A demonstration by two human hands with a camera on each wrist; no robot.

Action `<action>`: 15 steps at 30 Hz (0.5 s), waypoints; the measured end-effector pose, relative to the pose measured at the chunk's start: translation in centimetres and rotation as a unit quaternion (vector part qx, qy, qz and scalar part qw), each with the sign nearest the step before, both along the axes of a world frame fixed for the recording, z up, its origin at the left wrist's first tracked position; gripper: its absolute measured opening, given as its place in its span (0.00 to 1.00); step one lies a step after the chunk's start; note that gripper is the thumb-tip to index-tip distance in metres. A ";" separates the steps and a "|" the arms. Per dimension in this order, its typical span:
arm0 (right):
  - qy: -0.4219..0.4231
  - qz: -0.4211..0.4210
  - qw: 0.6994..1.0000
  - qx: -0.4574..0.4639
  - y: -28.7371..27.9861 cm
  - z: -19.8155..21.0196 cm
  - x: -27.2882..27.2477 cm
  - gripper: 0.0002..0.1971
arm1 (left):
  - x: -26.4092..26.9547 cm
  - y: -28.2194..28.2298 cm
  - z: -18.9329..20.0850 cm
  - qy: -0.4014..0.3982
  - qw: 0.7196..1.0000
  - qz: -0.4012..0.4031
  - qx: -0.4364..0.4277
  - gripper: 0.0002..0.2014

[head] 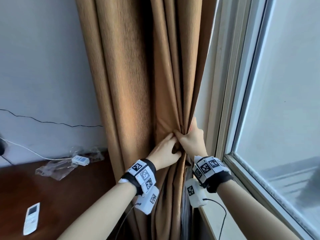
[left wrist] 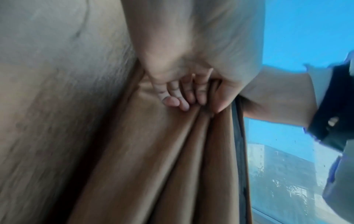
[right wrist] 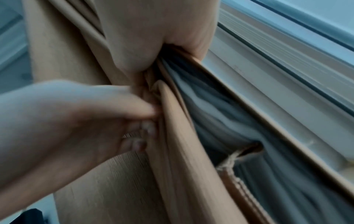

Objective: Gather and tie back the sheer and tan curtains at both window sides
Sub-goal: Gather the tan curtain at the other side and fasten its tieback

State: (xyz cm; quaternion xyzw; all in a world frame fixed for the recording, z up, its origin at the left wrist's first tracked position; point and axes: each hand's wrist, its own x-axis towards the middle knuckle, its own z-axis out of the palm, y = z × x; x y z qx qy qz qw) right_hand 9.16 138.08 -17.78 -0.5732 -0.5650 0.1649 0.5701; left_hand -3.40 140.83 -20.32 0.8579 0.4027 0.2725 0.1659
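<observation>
— Step? 
— Gathering. My right hand (head: 191, 138) pinches the tan curtain (head: 138, 84) folds; my left hand (head: 166, 151) curls round pleats beside it. 
— Next? 
— The tie (right wrist: 232, 160), below my right fingers (left wrist: 184, 94), needs fetching.

Bare forearms; black wristbands (head: 138, 177) w/ white b&w marker tiles; white camera pods (head: 196, 194), thin black cables.

A dark reddish-brown wooden tabletop (head: 52, 196) fills the head view's 8 o'clock corner, set against a pale wall. On it, at 7 o'clock, lies a slim white remote control (head: 31, 218); toward 9 o'clock sits a crumpled clear plastic wrapper (head: 57, 168) with a small white rectangular adapter box (head: 80, 160) on a white cable (head: 34, 152) beside it.
</observation>
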 end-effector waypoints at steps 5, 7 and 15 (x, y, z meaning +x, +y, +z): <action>-0.029 0.000 1.000 0.006 0.5 -0.1 0.4 0.27 | -4.9 0.8 1.2 -0.108 0.971 0.075 0.200 0.04; -0.030 0.003 1.000 0.003 0.4 -0.2 0.6 0.28 | -7.4 1.1 1.6 -0.144 0.934 0.176 0.276 0.03; -0.041 -0.017 0.999 0.005 0.7 -0.2 -0.1 0.25 | -11.5 2.1 2.9 -0.266 0.896 0.289 0.205 0.28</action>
